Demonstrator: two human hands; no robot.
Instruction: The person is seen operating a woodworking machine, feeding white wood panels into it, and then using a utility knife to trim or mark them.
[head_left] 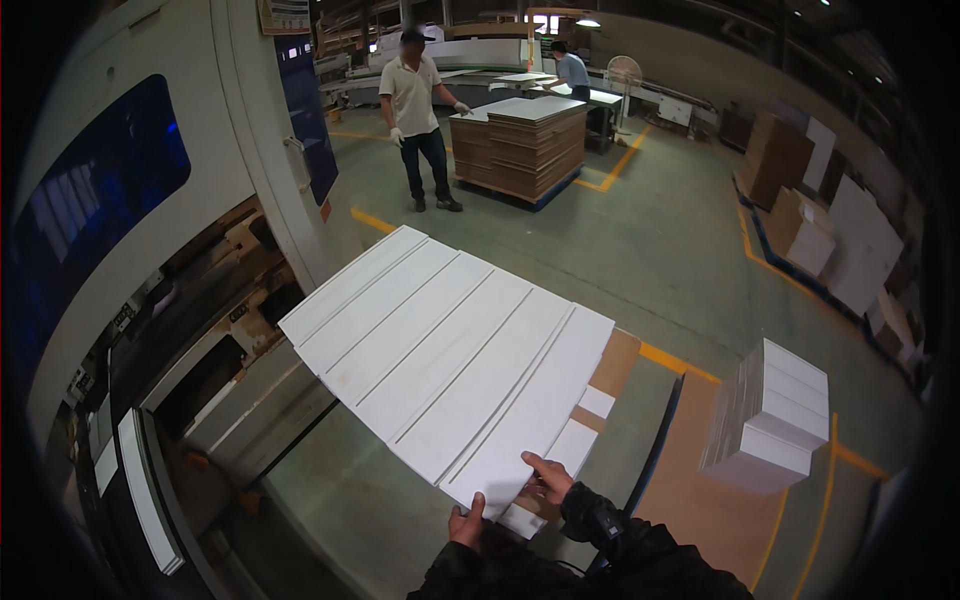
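At the bottom centre, my left hand (467, 523) and right hand (548, 478) both grip the near end of a white panel (535, 415), fingers closed over its edge, thumbs on top. That panel is the right-most of several long white panels (420, 335) lying side by side in a fan, slanting away from me toward the upper left. Under their right edge shows a brown board (612, 362) with smaller white pieces (575, 440) on it.

To my left stands a large pale machine (150, 190) with a dark blue window (90, 200); a narrow white strip (150, 490) leans low against it. A small rectangular sign (285, 14), pale with dark print, hangs near the top of the machine.

To my right, a stack of white blocks (775, 415) sits on a brown sheet (715, 480). Yellow lines (690, 365) cross the green floor (660, 250).

Farther off, a person in a white shirt (418, 120), wearing white gloves, stands beside a pallet stack (522, 145) of brown boards with a white top. Another person (570, 72) works behind it, near a standing fan (623, 75). Along the right wall lean brown and white boards (830, 230).
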